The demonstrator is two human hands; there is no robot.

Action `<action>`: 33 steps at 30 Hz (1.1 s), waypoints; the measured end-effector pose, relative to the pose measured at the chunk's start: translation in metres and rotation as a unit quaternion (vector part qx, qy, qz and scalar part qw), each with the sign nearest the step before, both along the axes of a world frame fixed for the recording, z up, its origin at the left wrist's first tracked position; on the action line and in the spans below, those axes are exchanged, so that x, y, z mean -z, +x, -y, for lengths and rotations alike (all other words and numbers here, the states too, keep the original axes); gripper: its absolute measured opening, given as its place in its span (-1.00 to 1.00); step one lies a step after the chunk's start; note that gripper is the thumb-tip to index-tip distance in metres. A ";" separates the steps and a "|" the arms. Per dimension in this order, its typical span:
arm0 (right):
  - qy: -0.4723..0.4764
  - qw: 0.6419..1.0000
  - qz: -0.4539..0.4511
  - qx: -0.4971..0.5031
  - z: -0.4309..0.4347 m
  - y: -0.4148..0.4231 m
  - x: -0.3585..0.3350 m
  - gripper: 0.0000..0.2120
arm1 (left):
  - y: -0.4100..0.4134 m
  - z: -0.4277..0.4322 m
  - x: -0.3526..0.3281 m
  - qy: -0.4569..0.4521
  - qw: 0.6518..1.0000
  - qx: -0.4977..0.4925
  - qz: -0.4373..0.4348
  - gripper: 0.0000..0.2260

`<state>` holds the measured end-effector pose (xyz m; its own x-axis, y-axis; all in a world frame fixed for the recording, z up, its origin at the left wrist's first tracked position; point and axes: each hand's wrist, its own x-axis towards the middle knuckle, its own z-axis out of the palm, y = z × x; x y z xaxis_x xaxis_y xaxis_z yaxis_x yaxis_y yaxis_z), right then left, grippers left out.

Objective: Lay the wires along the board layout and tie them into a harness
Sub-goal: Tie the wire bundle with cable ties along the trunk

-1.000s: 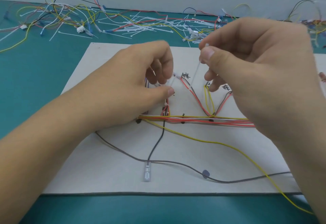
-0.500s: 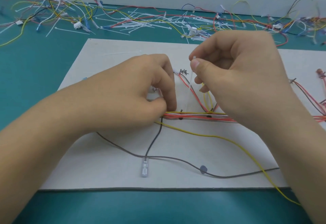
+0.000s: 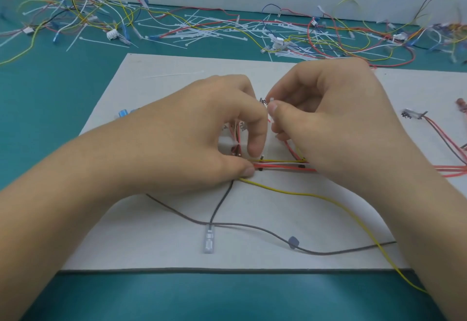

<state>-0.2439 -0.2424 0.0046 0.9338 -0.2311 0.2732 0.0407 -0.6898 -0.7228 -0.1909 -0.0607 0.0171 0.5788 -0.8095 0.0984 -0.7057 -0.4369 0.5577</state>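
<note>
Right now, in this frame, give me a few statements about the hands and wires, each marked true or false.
1. The right hand pinches a white cable tie. True.
2. The left hand lies flat and idle. False: its curled thumb and forefinger hold the wire bundle.
3. The yellow wire stays wholly on the board. False: it crosses the near edge onto the teal table.
4. The clear terminal lies on the board. True.

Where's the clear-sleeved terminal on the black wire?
In the head view, the clear-sleeved terminal lies on the white board near its front edge, below the left hand, beside the grey wire.
</note>
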 end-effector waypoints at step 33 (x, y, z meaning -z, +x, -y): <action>-0.048 0.997 -0.064 -0.009 0.003 -0.005 -0.005 -0.90 | -0.010 0.005 0.000 0.008 0.996 0.019 0.084 -0.94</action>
<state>-0.2487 -0.2452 0.0097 0.9663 -0.1919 0.1717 -0.0342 -0.7565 -0.6531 -0.2007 -0.0658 0.0169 0.5241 -0.8328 0.1782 -0.8047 -0.4157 0.4238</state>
